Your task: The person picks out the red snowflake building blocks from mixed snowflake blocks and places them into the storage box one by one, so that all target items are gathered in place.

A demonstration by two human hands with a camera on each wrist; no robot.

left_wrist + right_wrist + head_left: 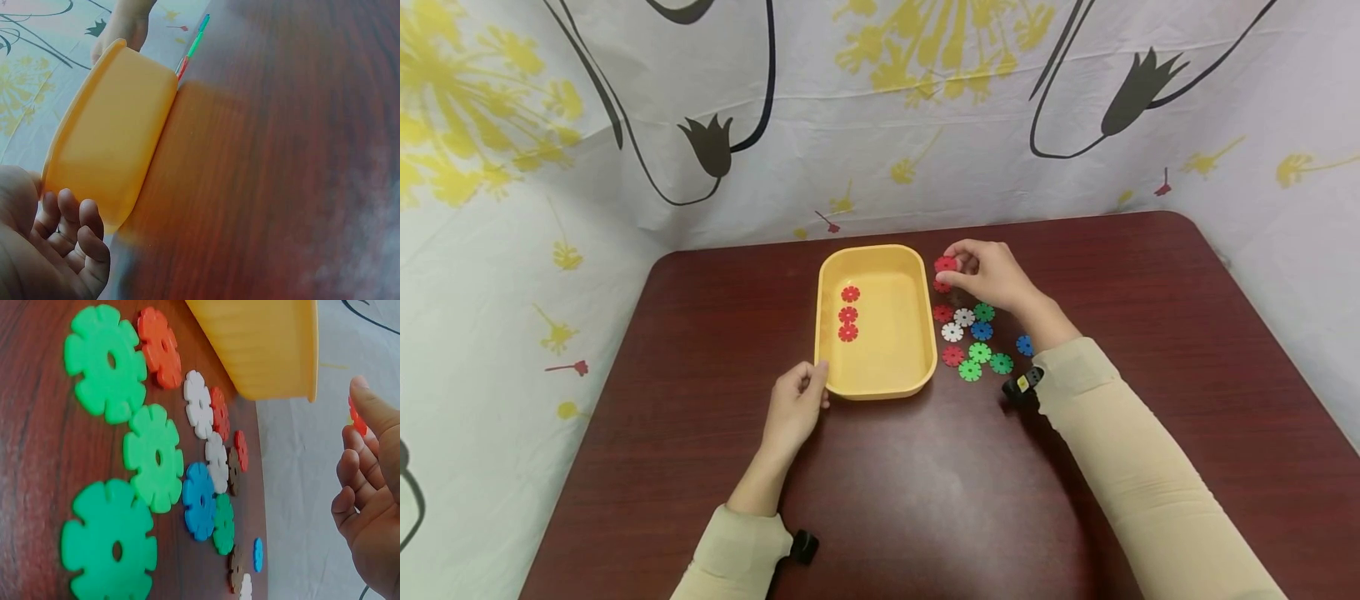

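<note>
A yellow tray [880,392] lies on the table with three red notched discs [847,315] inside, near its left side. My left hand [793,404] grips the tray's near left corner, thumb at the rim; in the left wrist view the fingers [69,212] curl against the yellow wall [119,125]. Right of the tray's far end, my right hand [992,273] pinches a red disc [945,264] between thumb and fingers, above another red disc [942,286] on the table. In the right wrist view the held disc [357,416] shows edge-on at the fingertips.
Beside the tray's right side lie several loose discs: green [980,352], blue [982,331], white [964,317] and red [952,356]. Brown discs [236,569] show in the right wrist view. A patterned cloth [880,125] hangs behind the dark red table [925,492].
</note>
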